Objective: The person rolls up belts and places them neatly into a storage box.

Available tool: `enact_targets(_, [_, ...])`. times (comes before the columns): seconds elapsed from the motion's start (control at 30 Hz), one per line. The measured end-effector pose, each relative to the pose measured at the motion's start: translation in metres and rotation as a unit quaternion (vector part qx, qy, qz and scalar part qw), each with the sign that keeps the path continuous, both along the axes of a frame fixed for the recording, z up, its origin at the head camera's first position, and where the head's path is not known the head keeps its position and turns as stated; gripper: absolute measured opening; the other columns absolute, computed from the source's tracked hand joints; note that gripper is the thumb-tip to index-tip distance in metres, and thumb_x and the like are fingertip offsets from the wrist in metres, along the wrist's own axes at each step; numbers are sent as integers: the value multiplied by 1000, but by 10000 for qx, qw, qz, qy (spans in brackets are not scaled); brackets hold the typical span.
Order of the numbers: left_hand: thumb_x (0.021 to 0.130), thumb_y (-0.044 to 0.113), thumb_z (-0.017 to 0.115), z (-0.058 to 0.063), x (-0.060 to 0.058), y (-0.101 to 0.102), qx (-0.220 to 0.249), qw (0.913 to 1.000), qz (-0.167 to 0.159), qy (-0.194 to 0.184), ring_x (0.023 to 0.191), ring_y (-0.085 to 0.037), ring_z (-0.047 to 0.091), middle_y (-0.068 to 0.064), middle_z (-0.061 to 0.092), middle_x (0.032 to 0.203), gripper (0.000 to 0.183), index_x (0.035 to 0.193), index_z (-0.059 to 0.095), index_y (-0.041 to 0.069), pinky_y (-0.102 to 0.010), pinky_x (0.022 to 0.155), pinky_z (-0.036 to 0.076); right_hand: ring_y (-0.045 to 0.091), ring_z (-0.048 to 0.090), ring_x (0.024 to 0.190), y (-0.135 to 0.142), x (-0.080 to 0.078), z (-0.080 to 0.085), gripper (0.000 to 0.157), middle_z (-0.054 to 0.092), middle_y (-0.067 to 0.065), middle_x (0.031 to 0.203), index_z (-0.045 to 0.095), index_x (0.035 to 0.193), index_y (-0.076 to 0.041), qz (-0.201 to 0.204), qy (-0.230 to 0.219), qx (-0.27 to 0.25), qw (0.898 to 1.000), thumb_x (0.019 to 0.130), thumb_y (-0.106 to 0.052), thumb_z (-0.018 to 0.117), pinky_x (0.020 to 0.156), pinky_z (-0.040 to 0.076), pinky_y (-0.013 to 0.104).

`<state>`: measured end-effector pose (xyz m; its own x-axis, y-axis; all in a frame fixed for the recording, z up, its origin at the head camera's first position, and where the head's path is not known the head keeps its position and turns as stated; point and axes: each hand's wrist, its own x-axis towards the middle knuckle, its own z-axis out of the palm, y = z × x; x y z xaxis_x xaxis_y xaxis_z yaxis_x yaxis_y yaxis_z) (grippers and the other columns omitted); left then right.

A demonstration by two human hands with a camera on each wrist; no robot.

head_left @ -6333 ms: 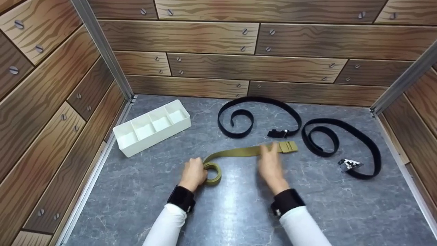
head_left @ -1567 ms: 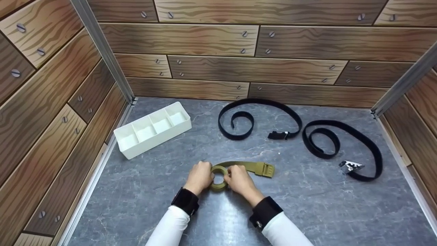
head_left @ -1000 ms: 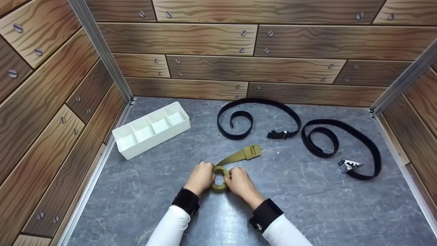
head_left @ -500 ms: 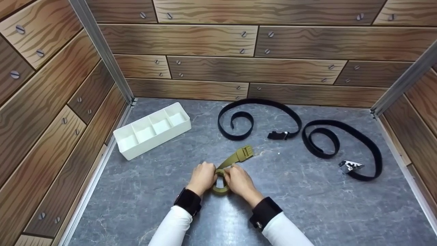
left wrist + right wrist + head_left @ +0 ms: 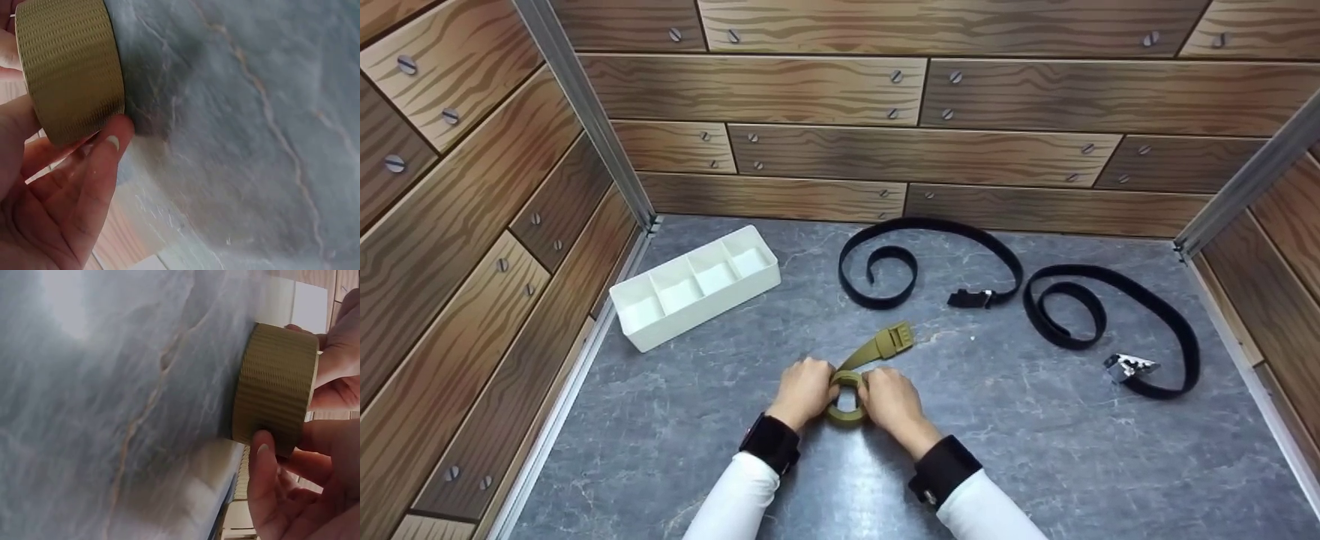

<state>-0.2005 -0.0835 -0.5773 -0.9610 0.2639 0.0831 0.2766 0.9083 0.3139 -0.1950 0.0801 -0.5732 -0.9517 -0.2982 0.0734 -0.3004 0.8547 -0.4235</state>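
Note:
An olive webbing belt [image 5: 846, 417] stands on its edge on the grey marbled surface, mostly wound into a coil. Its short free end runs off to the back right and carries an olive buckle [image 5: 894, 340]. My left hand [image 5: 805, 391] grips the coil's left side, and my right hand [image 5: 891, 403] grips its right side. In the left wrist view the woven coil [image 5: 73, 67] sits between thumb and fingers. The right wrist view has the coil [image 5: 275, 382] with fingertips pressed against its outer wall.
A white box with several compartments [image 5: 697, 319] stands at the left. Behind the hands lies a black belt [image 5: 930, 223] with a dark buckle. Another black belt [image 5: 1155, 300] with a silver buckle [image 5: 1131, 366] lies at the right. Wood-patterned walls enclose the surface.
Over the last seconds the olive belt has been wound up further and its buckle drawn in towards the coil. The right hand has moved from the buckle end to the coil.

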Motion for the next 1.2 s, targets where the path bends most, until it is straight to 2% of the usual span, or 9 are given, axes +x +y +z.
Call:
enact_targets(0.17, [86, 20, 74, 1, 0, 0, 13, 9998, -171, 39, 72, -33, 67, -11, 68, 78, 16, 79, 62, 10, -45, 60, 52, 31, 62, 67, -1, -3, -5, 10, 60, 7, 84, 74, 91, -11, 149, 191, 58, 9997, 92, -16, 66, 55, 50, 43])
enact_targets(0.3, [85, 13, 71, 0, 0, 0, 55, 9998, -183, 98, 72, -34, 67, -13, 68, 79, 12, 83, 60, 9, -46, 60, 52, 33, 64, 77, -2, -4, -4, 27, 62, 10, 94, 71, 115, -6, 72, -86, -201, 9997, 94, -21, 66, 65, 53, 45])
enact_targets(0.47, [81, 8, 71, -1, 1, -1, 140, 9998, -17, 115, 72, -35, 66, -14, 67, 78, 14, 83, 57, 9, -46, 60, 52, 31, 63, 82, -3, -1, 0, 25, 63, 14, 92, 69, 102, 1, -364, -699, -583, 9952, 89, -20, 71, 71, 52, 43])
enact_targets(0.6, [79, 11, 73, 1, 0, -1, 120, 9999, 74, 55, 71, -35, 66, -13, 68, 78, 14, 81, 58, 10, -46, 60, 52, 28, 61, 74, -4, 0, 0, 9, 60, 12, 83, 66, 85, -2, -243, -555, -524, 9968, 88, -11, 67, 64, 49, 40])
enact_targets(0.7, [81, 14, 73, 3, -1, -2, 42, 10000, 25, 36, 71, -35, 66, -13, 68, 79, 13, 80, 61, 10, -46, 59, 52, 30, 62, 77, -4, 0, -2, 11, 60, 12, 87, 69, 95, 1, 11, -228, -355, 9991, 90, -8, 65, 65, 50, 40])
enact_targets(0.83, [83, 15, 72, 4, -2, -2, -19, 9993, -152, 335, 66, -34, 65, -12, 67, 74, 13, 78, 63, 7, -45, 56, 51, 31, 64, 82, -5, 0, -7, 25, 61, 12, 93, 69, 113, 4, 233, 114, -437, 9987, 92, -8, 64, 69, 53, 40])
enact_targets(0.93, [82, 11, 70, 4, -2, -2, -67, 9984, -161, 539, 64, -34, 64, -12, 66, 73, 11, 77, 63, 6, -46, 54, 50, 28, 64, 82, -5, 0, -9, 23, 62, 11, 93, 69, 111, 4, 172, 96, -676, 9975, 93, -10, 64, 70, 53, 40])
enact_targets(1.07, [81, 10, 70, 2, -2, -1, -188, 9987, -83, 462, 66, -35, 65, -12, 67, 75, 7, 79, 64, 6, -46, 56, 51, 20, 62, 67, -4, 2, -6, 19, 62, 7, 79, 70, 97, 1, -223, -569, -1066, 9924, 92, -17, 67, 59, 51, 35])
enact_targets(1.2, [80, 10, 70, 2, -2, 0, -276, 9989, -182, 342, 68, -33, 66, -11, 68, 76, 6, 81, 64, 9, -45, 57, 51, 13, 59, 49, -3, 5, -2, 16, 60, 4, 66, 65, 92, 0, -478, -1504, -1406, 9774, 94, -16, 64, 46, 49, 29])
